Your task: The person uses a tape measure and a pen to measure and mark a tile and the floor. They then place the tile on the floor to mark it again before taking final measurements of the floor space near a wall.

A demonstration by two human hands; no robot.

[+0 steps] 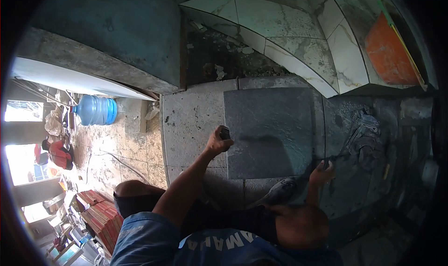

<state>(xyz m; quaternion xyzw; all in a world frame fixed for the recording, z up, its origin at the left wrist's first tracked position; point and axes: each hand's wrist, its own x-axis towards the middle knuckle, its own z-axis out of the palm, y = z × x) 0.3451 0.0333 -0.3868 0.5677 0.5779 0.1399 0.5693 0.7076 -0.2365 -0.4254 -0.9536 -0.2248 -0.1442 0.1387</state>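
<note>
A dark grey square tile (275, 149) with a wet-looking surface lies in front of my knees, over lighter floor tiles. My left hand (217, 142) is closed around a small black object (225, 133) at the tile's left edge; its kind is hard to make out. Near the tile's lower right corner is my right hand (321, 175), fingers bent around something dark and mostly hidden. Whether either hand touches the tile cannot be told. Right of the tile, a crumpled grey cloth (366, 128) rests on the wet floor.
Marble-patterned steps (298, 44) rise beyond the tile, beside a patch of rubble (224, 56). An orange tub (391, 53) stands at upper right. To the left are a blue water jug (97, 110), stacked red boxes (99, 214) and what looks like a person in red (59, 154).
</note>
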